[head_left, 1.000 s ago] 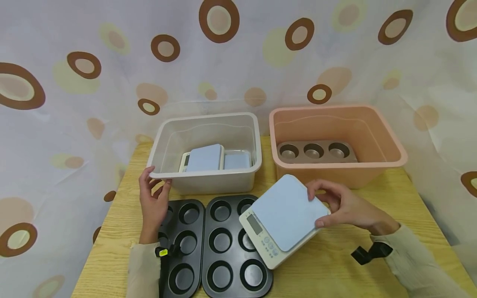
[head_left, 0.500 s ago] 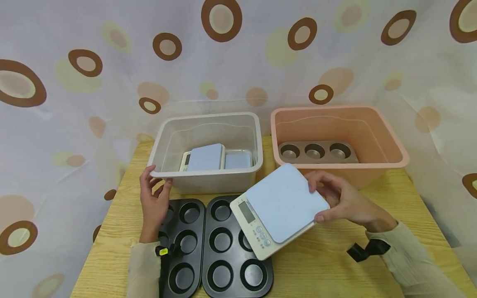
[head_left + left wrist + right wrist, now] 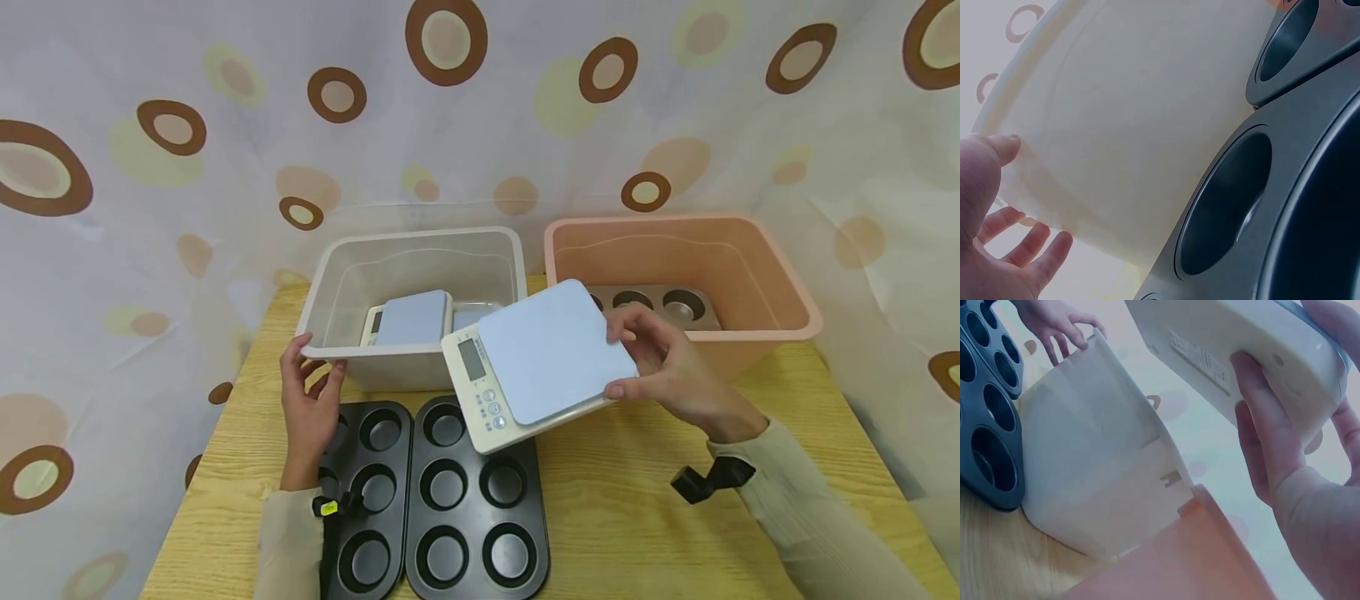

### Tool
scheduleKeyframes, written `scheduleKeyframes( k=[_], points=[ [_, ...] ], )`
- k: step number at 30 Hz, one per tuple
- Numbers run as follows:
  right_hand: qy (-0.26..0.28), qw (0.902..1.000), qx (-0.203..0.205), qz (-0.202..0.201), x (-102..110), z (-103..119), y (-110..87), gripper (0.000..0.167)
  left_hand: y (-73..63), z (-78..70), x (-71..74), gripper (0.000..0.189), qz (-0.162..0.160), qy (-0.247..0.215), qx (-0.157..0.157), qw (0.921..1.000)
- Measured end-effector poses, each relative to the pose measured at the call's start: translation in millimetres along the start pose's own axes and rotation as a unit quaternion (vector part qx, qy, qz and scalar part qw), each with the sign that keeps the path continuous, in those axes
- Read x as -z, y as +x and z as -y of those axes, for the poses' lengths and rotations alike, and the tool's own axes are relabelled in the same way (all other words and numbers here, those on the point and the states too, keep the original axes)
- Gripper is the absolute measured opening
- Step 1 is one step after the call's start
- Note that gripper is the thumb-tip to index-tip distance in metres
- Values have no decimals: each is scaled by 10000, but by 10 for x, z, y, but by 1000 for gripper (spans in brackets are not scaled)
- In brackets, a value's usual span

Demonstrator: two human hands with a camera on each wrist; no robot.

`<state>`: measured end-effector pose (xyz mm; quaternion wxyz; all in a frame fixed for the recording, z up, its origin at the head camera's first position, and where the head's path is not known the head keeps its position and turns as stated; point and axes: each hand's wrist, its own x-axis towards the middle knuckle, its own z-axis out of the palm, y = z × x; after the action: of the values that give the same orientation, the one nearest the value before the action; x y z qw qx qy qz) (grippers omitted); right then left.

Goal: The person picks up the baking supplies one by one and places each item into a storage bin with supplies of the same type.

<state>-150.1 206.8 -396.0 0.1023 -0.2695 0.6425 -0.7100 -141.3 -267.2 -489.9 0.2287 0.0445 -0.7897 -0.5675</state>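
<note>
My right hand grips a kitchen scale by its right end, thumb and a finger on top and other fingers beneath. The scale has a pale blue platform and cream body, and hangs tilted above the table, partly in front of both bins. Its underside shows in the right wrist view. My left hand holds the front left corner of the white bin, fingertips at the rim. Inside that bin lies another kitchen scale; a pale blue surface beside it is partly hidden.
Two dark muffin pans lie side by side in front of the white bin. To the right stands a pink bin holding a brownish muffin pan. A patterned sheet hangs behind the wooden table.
The scale in my right hand has risen and moved left towards the white bin, now covering part of its front right corner. My left hand has stayed at its corner.
</note>
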Motion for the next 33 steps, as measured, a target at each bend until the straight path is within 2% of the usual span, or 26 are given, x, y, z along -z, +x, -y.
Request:
scheduleKeyframes(
  k=[9,15,18,23,29,33],
  points=[
    [-201,9979,-340,-518,-81,19,262,51,41,4,-20,62,-12,-62,-44,10000],
    [50,9974,-266,-675,-151,-18,419,53,50,-9,-12,62,17,-11,-1,10000],
    [-51,9963,-294,-805,-184,-30,494,54,54,-22,-5,62,83,-30,14,10000],
    [-242,9936,-416,-1024,-259,-22,708,51,55,-25,-1,63,77,-27,11,10000],
    [-492,9900,-783,-1067,-340,-17,974,44,1,29,-5,64,-19,89,-4,10000],
    [-468,9894,-797,-1119,-403,-26,1152,44,-7,48,-23,64,-22,69,-80,9999]
  ],
)
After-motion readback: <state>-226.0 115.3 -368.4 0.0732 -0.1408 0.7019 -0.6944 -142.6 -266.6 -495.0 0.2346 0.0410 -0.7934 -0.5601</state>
